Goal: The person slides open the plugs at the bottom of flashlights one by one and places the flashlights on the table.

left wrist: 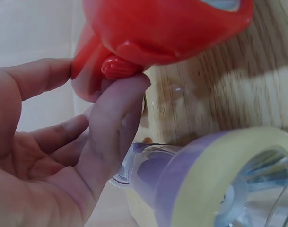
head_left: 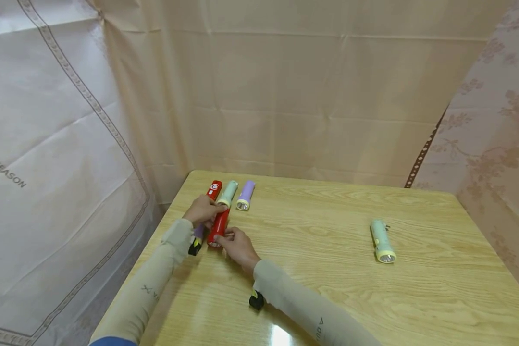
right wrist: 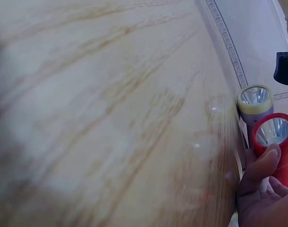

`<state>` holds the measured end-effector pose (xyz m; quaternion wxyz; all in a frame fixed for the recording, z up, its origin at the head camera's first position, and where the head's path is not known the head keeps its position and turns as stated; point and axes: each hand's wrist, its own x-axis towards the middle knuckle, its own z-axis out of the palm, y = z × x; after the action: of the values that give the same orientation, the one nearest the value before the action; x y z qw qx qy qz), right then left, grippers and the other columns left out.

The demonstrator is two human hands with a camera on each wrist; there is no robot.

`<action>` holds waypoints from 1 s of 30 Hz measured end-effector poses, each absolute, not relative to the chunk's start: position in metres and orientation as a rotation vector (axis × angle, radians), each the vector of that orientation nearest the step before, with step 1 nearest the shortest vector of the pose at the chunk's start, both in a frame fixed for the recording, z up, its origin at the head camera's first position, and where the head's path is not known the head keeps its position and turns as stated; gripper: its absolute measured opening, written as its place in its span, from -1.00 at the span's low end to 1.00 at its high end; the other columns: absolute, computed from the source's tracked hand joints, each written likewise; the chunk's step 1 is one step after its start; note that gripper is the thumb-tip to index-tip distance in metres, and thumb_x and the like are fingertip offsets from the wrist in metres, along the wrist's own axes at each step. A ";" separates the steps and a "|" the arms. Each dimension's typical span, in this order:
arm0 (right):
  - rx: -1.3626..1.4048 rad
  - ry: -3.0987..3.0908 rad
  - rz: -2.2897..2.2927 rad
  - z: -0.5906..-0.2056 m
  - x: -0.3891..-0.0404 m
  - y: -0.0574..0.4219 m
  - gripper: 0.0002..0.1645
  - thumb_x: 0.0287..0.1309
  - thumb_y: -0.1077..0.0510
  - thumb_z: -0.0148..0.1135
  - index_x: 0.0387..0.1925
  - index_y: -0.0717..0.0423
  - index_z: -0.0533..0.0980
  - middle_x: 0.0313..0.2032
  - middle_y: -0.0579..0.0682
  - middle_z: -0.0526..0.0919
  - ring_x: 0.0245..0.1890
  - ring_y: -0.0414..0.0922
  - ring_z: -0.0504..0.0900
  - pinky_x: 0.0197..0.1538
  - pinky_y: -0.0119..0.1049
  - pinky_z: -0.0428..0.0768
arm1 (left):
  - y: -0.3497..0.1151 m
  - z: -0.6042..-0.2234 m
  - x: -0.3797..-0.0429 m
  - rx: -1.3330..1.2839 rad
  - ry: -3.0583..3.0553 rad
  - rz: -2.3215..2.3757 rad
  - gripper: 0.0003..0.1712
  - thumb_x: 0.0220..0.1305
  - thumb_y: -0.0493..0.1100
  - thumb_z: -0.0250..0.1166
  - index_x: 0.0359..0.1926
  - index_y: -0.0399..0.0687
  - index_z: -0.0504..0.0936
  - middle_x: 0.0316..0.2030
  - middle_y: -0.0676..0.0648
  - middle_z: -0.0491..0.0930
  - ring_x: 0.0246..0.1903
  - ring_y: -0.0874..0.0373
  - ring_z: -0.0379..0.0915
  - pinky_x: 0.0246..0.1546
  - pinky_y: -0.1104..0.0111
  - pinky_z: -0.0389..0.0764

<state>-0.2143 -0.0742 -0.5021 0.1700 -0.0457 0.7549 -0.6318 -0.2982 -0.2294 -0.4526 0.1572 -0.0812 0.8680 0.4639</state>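
Observation:
A red flashlight [head_left: 220, 222] lies at the table's left side, its lens end toward the person. My left hand [head_left: 202, 210] pinches its far part between thumb and fingers, plainly so in the left wrist view. At the lens end my right hand [head_left: 240, 249] grips it, the thumb on the red rim in the right wrist view. Beside it, partly hidden under the left wrist, is a purple flashlight [left wrist: 170, 172] with a cream rim. Just beyond the held flashlight lies a mint-green flashlight [head_left: 229, 192]; a second red flashlight [head_left: 214, 189] is left of that.
Another purple flashlight [head_left: 247, 193] lies right of the mint-green one. Far to the right is a second mint-green flashlight [head_left: 381, 238] with a cream rim. The wooden table [head_left: 311, 230] meets a hanging beige cloth [head_left: 285, 96] at its back, with patterned sheets at both sides.

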 end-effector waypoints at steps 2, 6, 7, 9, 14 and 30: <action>-0.125 2.145 -1.800 -0.503 -0.214 -0.074 -0.47 0.18 -0.16 0.25 0.03 0.10 0.45 -0.35 -0.07 0.62 -0.57 -0.18 0.45 -0.60 -0.38 0.38 | -0.230 -0.452 -0.297 -0.238 2.485 1.350 -0.63 0.24 -0.01 0.31 -0.30 -0.31 0.58 -0.54 -0.18 0.59 -0.64 0.01 0.59 -0.51 0.13 0.67; -0.096 2.135 -1.808 -0.504 -0.214 -0.074 -0.46 0.15 -0.15 0.29 0.01 0.11 0.46 -0.36 -0.07 0.63 -0.62 -0.19 0.41 -0.63 -0.38 0.36 | -0.229 -0.451 -0.295 -0.224 2.468 1.369 -0.63 0.23 -0.01 0.33 -0.29 -0.30 0.57 -0.56 -0.16 0.58 -0.63 0.02 0.59 -0.50 0.13 0.67; -0.091 2.134 -1.806 -0.504 -0.214 -0.074 -0.47 0.14 -0.14 0.30 0.00 0.11 0.46 -0.35 -0.07 0.63 -0.63 -0.19 0.41 -0.64 -0.38 0.36 | -0.229 -0.450 -0.295 -0.221 2.459 1.370 -0.63 0.23 -0.01 0.33 -0.29 -0.30 0.57 -0.57 -0.16 0.58 -0.63 0.02 0.59 -0.50 0.12 0.67; -0.080 2.121 -1.812 -0.504 -0.214 -0.073 -0.48 0.12 -0.13 0.32 -0.03 0.12 0.47 -0.35 -0.07 0.64 -0.61 -0.18 0.43 -0.62 -0.38 0.38 | -0.229 -0.450 -0.294 -0.217 2.443 1.370 -0.64 0.23 -0.02 0.33 -0.29 -0.30 0.58 -0.58 -0.15 0.58 -0.63 0.03 0.58 -0.50 0.12 0.67; -0.081 2.108 -1.823 -0.504 -0.214 -0.071 -0.50 0.10 -0.10 0.35 -0.06 0.13 0.48 -0.30 -0.06 0.63 -0.40 -0.15 0.55 -0.49 -0.36 0.47 | -0.227 -0.451 -0.293 -0.217 2.437 1.378 -0.66 0.25 -0.04 0.31 -0.27 -0.30 0.58 -0.52 -0.16 0.61 -0.59 0.01 0.60 -0.46 0.11 0.67; -0.090 2.154 -1.780 -0.506 -0.212 -0.062 -0.51 0.06 -0.13 0.37 -0.11 0.13 0.56 -0.36 -0.05 0.63 -0.40 -0.17 0.52 -0.44 -0.37 0.45 | -0.225 -0.453 -0.291 -0.191 2.435 1.429 -0.62 0.20 -0.03 0.34 -0.21 -0.32 0.57 -0.38 -0.21 0.66 -0.48 0.00 0.64 -0.28 0.08 0.67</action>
<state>-0.2125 -0.0621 -0.5065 0.1719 -0.0318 0.7591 -0.6271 -0.2905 -0.2245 -0.4530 0.1554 -0.0666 0.8501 0.4987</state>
